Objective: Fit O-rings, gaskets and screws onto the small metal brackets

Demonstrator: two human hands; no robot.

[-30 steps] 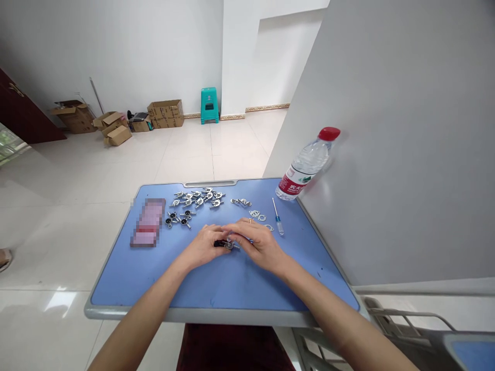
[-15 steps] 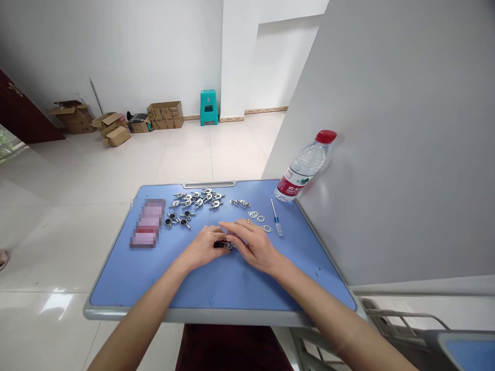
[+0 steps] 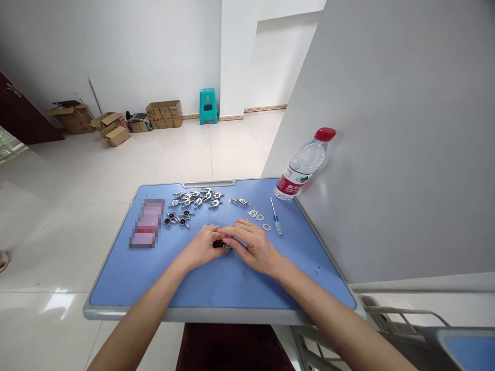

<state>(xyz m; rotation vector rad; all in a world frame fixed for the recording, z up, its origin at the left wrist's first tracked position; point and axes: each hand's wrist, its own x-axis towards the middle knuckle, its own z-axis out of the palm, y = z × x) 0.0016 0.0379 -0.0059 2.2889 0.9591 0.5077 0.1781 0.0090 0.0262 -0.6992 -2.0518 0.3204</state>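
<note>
Our bare left forearm [image 3: 152,306] and right forearm [image 3: 323,301] slant inward, bringing our hands together before us. Our left hand [image 3: 203,248] is turned back upward, its fingers [image 3: 211,229] curled into a grip. Our right hand [image 3: 253,244] arches in opposite, its thumb [image 3: 236,247] below the outstretched index finger [image 3: 234,233]; whether the two hands' fingertips touch, we cannot tell.

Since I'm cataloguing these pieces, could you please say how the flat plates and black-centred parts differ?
The flat plates are thin with a central hole; the black-centred parts are chunkier, with stubs sticking out. The flat plates lie beside the screwdriver; the black-centred parts lie beside the blurred pink item. Both have silvery surfaces and rest on the blue tabletop.
</note>
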